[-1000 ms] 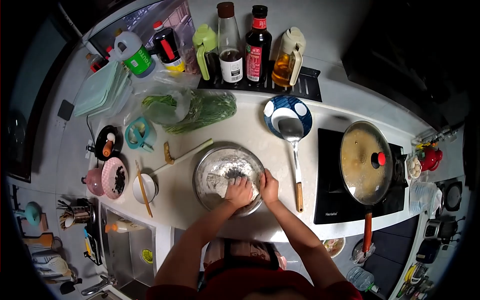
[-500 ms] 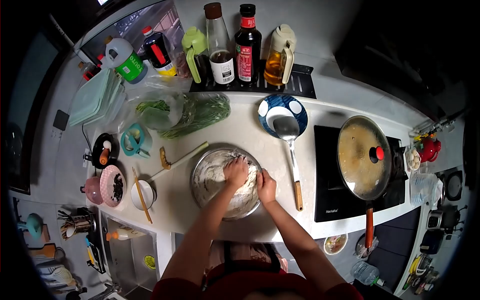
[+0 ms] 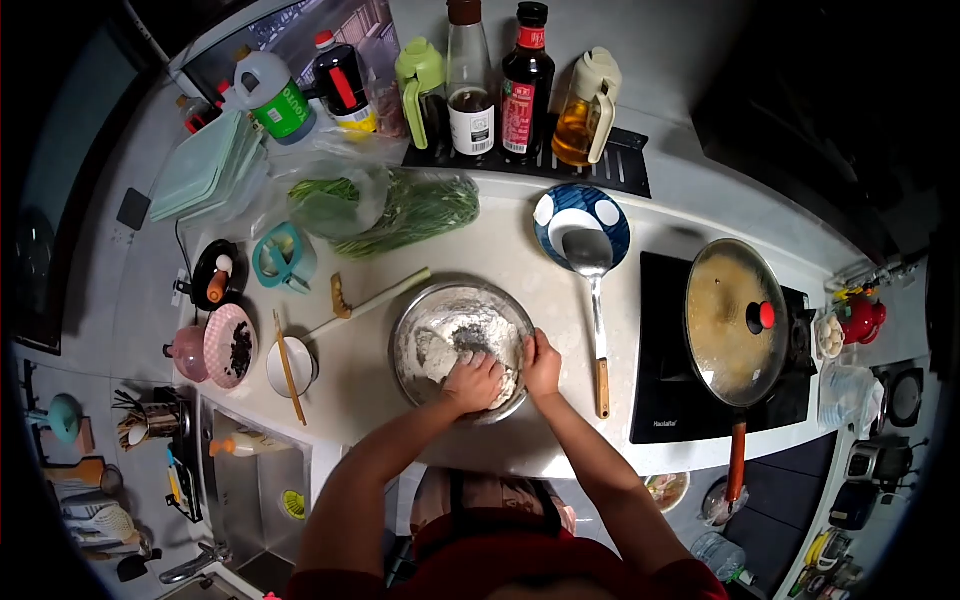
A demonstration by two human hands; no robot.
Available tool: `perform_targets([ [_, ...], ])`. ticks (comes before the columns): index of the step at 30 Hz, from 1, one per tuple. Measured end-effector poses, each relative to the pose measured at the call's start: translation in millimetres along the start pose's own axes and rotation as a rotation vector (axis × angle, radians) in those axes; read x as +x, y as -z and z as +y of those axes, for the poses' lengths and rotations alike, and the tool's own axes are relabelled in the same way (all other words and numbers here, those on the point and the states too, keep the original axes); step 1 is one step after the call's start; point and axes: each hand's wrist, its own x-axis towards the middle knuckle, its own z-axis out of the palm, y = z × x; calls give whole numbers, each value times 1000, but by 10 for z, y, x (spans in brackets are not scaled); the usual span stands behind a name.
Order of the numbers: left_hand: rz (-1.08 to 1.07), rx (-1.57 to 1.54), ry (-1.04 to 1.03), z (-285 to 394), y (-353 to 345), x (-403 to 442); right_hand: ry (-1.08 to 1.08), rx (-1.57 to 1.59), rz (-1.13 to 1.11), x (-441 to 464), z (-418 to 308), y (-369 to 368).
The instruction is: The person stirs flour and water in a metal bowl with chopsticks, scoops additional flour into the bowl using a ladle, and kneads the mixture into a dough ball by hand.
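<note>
A steel mixing bowl stands on the counter in front of me. It holds floury, shaggy dough, with flour smeared over its walls. My left hand is down inside the bowl on the near side, fingers curled into the dough; the dough partly hides the fingertips. At the bowl's right side, my right hand grips the rim, thumb and fingers around the edge.
Right of the bowl, a spatula rests on a blue patterned plate. A lidded pan sits on the black cooktop. Chopsticks lie across a white bowl. Bagged greens and bottles line the back.
My left hand has moved from the bowl's far side toward its near edge, uncovering flour at the back. My right hand keeps hold of the rim. The whole view has shifted slightly.
</note>
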Motion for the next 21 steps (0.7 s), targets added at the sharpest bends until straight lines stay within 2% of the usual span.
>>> perform_targets([
  [1,165,47,-79,-46,-42,44,13,-30,17,-6,-27,7],
  [4,129,-37,-67,-183,-188,133,-19,-48,-46,19,-110,69],
  [9,248,-50,187,-289,-440,448,-46,-52,-21,46,-59,11],
  [13,41,-184,375,-275,-386,546,-31,-57,29,30,-70,-19],
  [14,71,-234,394,-312,-449,578,-29,-60,27,38,-84,-13],
  [16,-274,-353,565,-483,-354,679,-25,-56,15,49,-97,5],
  [18,-309,-101,495,-686,-59,605,-35,-56,3,37,-104,5],
  [20,-450,93,434,-920,118,483,-50,-64,-8,43,-74,-4],
  [21,-422,92,472,-871,172,427,-65,-70,-10,38,-67,-7],
])
